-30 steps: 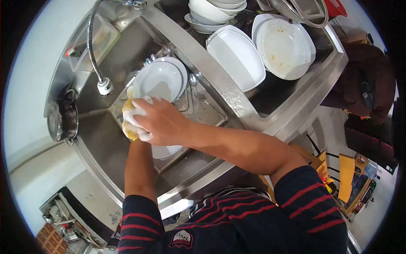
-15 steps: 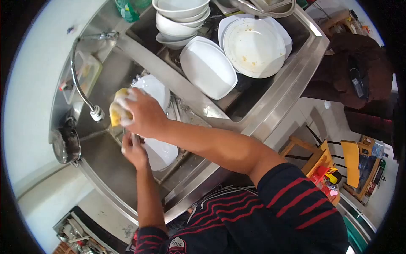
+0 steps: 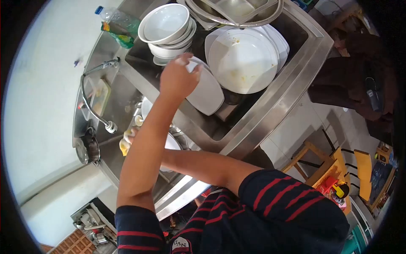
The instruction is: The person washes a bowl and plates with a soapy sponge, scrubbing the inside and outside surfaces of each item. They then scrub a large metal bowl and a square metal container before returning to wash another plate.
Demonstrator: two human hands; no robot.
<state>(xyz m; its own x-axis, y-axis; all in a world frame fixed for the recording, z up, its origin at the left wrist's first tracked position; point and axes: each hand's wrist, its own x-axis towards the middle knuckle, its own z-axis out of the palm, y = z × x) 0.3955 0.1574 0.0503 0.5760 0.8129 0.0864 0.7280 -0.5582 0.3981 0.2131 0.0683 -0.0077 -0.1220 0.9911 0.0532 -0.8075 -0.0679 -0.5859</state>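
My left hand (image 3: 181,77) reaches over the second basin, its fingers apart. It is above the upper end of a white oblong plate (image 3: 206,94) and just below a stack of white bowls (image 3: 165,25); whether it touches either cannot be told. My right hand (image 3: 134,134), partly hidden behind my left forearm, is closed on a yellow sponge (image 3: 125,144) with foam on it. Under my arms, a white dish (image 3: 172,144) lies in the near basin, mostly covered.
Large white plates with food bits (image 3: 243,63) sit beside the oblong plate, with a metal basin (image 3: 237,10) behind. The faucet (image 3: 111,127) hangs over the near basin. A small pot (image 3: 86,148) and plastic bottles (image 3: 120,21) stand along the sink's edge. A person in dark clothing (image 3: 342,80) is at right.
My left hand has let go of a utensil and moved up and right to the second basin. My right hand has lowered with the sponge. The view has shifted slightly.
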